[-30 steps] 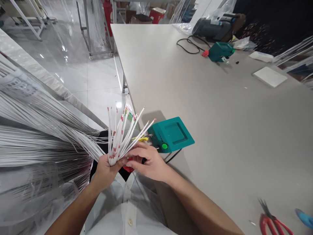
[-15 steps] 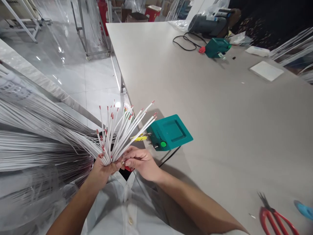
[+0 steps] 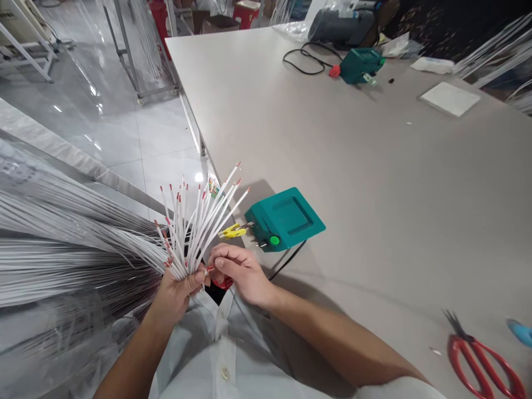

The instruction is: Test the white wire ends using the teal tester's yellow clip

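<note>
My left hand (image 3: 177, 291) is closed round a fanned bundle of thin white wires with red tips (image 3: 195, 221), which runs off to the left into a large sheaf of white wires (image 3: 62, 238). My right hand (image 3: 239, 271) sits just right of it, thumb and forefinger pinched on one red wire end at the base of the fan. A teal box with a green button (image 3: 285, 219) stands on the table edge just beyond my hands, with a yellow clip and metal pins (image 3: 235, 231) at its left side.
Grey table (image 3: 374, 183) stretches ahead. Red-handled scissors (image 3: 477, 354) lie at the near right, a blue object (image 3: 521, 332) beside them. Far end holds a second teal box (image 3: 359, 64), black cable (image 3: 305, 58), white pad (image 3: 449, 98). Tiled floor and metal racks at left.
The fan of wires has shifted left and lower, spreading wider. My right hand has gone from resting against the bundle to pinching a single wire end at its base.
</note>
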`<state>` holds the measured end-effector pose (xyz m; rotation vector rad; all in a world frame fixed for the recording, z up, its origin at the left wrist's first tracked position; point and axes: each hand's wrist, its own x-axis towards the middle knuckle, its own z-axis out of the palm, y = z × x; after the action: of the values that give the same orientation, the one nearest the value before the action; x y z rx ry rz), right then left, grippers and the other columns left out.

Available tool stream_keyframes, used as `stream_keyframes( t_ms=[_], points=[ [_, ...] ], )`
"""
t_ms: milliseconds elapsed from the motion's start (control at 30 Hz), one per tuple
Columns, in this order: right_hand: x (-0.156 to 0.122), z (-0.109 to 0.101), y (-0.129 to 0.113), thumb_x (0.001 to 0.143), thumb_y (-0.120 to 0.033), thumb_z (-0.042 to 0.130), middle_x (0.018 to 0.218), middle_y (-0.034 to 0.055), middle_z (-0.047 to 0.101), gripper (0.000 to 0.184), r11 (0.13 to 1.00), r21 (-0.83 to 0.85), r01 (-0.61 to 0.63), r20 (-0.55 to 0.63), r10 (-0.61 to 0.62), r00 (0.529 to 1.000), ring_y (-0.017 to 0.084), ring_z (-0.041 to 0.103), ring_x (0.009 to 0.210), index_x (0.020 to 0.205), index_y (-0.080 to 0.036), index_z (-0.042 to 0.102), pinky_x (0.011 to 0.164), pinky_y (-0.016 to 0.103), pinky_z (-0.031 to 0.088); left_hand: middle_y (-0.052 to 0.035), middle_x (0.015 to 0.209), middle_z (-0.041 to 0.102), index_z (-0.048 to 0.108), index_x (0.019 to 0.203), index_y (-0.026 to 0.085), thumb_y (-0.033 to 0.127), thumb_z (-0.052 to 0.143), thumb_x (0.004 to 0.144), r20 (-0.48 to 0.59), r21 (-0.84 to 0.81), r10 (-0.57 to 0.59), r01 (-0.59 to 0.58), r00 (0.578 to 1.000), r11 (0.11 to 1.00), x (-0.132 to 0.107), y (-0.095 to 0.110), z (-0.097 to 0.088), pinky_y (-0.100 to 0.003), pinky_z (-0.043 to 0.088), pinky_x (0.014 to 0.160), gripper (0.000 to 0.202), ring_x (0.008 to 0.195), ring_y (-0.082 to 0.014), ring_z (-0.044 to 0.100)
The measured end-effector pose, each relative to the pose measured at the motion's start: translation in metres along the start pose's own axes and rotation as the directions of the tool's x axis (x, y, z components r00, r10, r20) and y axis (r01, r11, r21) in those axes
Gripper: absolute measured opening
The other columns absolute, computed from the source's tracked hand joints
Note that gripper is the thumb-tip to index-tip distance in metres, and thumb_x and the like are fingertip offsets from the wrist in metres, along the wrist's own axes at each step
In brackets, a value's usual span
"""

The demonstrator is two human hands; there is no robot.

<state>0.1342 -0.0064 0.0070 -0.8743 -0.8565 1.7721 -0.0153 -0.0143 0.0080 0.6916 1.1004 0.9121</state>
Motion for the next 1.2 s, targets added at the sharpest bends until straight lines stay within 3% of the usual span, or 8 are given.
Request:
stream_keyframes(
  t_ms=[100, 233, 367, 500, 767, 867, 1000, 1200],
  points=[
    [0.000, -0.001, -0.008, 0.073, -0.039, 0.063, 0.078, 0.0013, 0.056, 0.023, 0.991, -0.085, 0.104, 0.030, -0.102, 0.994, 0.009, 0.054, 0.057, 0.085, -0.019, 0.065, 0.051, 0.022, 0.045, 0.0000, 0.052, 0.056, 0.062, 0.063, 0.014, 0.029, 0.072, 0.059, -0.033, -0.027, -0.019, 0.018, 0.999, 0.999, 0.000, 0.002, 0.002, -0.019, 0.031, 0.041, 0.018, 0.047, -0.0094, 0.048],
    [0.000, 0.003, -0.013, 0.072, -0.029, 0.066, 0.076, 0.0022, 0.056, 0.011, 0.969, -0.182, 0.166, 0.051, -0.159, 0.986, 0.011, 0.057, 0.062, 0.075, -0.019, 0.067, 0.051, 0.022, 0.046, -0.0004, 0.054, 0.057, 0.062, 0.062, 0.014, 0.026, 0.072, 0.060, -0.042, -0.008, -0.013, 0.012, 0.999, 1.000, 0.001, 0.001, 0.004, -0.020, 0.032, 0.041, 0.015, 0.047, -0.0091, 0.048],
    [0.003, 0.005, -0.008, 0.072, -0.025, 0.066, 0.067, 0.0002, 0.057, 0.009, 0.994, -0.054, 0.100, 0.021, -0.099, 0.995, 0.010, 0.058, 0.055, 0.069, -0.017, 0.067, 0.044, 0.020, 0.042, 0.0004, 0.052, 0.058, 0.063, 0.065, 0.014, 0.025, 0.072, 0.058, -0.080, -0.040, 0.015, -0.018, 0.997, 0.999, 0.001, 0.000, 0.007, -0.019, 0.029, 0.037, 0.016, 0.043, -0.0079, 0.046],
    [0.005, 0.004, 0.000, 0.070, -0.028, 0.069, 0.061, -0.0016, 0.057, 0.012, 0.998, 0.057, 0.014, -0.008, -0.014, 1.000, 0.005, 0.048, 0.044, 0.069, -0.017, 0.069, 0.038, 0.018, 0.034, 0.0002, 0.052, 0.058, 0.063, 0.064, 0.014, 0.024, 0.074, 0.056, -0.117, -0.067, 0.009, -0.017, 0.993, 0.998, 0.001, 0.002, 0.010, -0.018, 0.030, 0.036, 0.017, 0.045, -0.0091, 0.049],
    [0.006, 0.004, 0.001, 0.072, -0.032, 0.066, 0.061, -0.0017, 0.055, 0.018, 0.988, 0.157, 0.005, 0.038, -0.011, 0.999, 0.003, 0.043, 0.042, 0.074, -0.014, 0.068, 0.036, 0.017, 0.028, 0.0003, 0.052, 0.059, 0.064, 0.063, 0.013, 0.021, 0.075, 0.056, -0.095, -0.125, 0.007, -0.019, 0.996, 0.992, 0.004, -0.003, 0.009, -0.016, 0.032, 0.038, 0.015, 0.046, -0.0076, 0.049],
    [0.005, 0.005, -0.001, 0.074, -0.034, 0.063, 0.056, -0.0021, 0.054, 0.021, 0.995, 0.101, -0.002, 0.029, -0.001, 1.000, 0.004, 0.039, 0.041, 0.071, -0.013, 0.063, 0.037, 0.017, 0.027, 0.0001, 0.053, 0.059, 0.064, 0.064, 0.013, 0.022, 0.076, 0.055, -0.112, -0.134, 0.001, -0.016, 0.994, 0.991, 0.004, -0.003, 0.010, -0.017, 0.034, 0.039, 0.017, 0.047, -0.0081, 0.050],
    [0.004, 0.004, -0.003, 0.075, -0.033, 0.061, 0.057, -0.0029, 0.050, 0.022, 0.996, -0.071, 0.054, -0.067, -0.059, 0.996, 0.005, 0.040, 0.044, 0.063, -0.015, 0.056, 0.040, 0.018, 0.032, 0.0004, 0.055, 0.060, 0.064, 0.065, 0.013, 0.022, 0.076, 0.055, -0.148, -0.149, -0.003, -0.019, 0.989, 0.989, 0.006, -0.001, 0.010, -0.015, 0.036, 0.040, 0.018, 0.049, -0.0075, 0.052],
    [0.004, 0.002, -0.007, 0.074, -0.027, 0.061, 0.079, 0.0024, 0.054, 0.011, 0.924, -0.308, 0.224, -0.080, -0.260, 0.962, 0.009, 0.052, 0.059, 0.080, -0.017, 0.063, 0.051, 0.022, 0.043, 0.0004, 0.057, 0.061, 0.065, 0.066, 0.013, 0.020, 0.075, 0.058, -0.140, -0.133, 0.003, -0.022, 0.990, 0.991, 0.008, -0.002, 0.009, -0.016, 0.038, 0.042, 0.015, 0.050, -0.0078, 0.052]
  ],
)
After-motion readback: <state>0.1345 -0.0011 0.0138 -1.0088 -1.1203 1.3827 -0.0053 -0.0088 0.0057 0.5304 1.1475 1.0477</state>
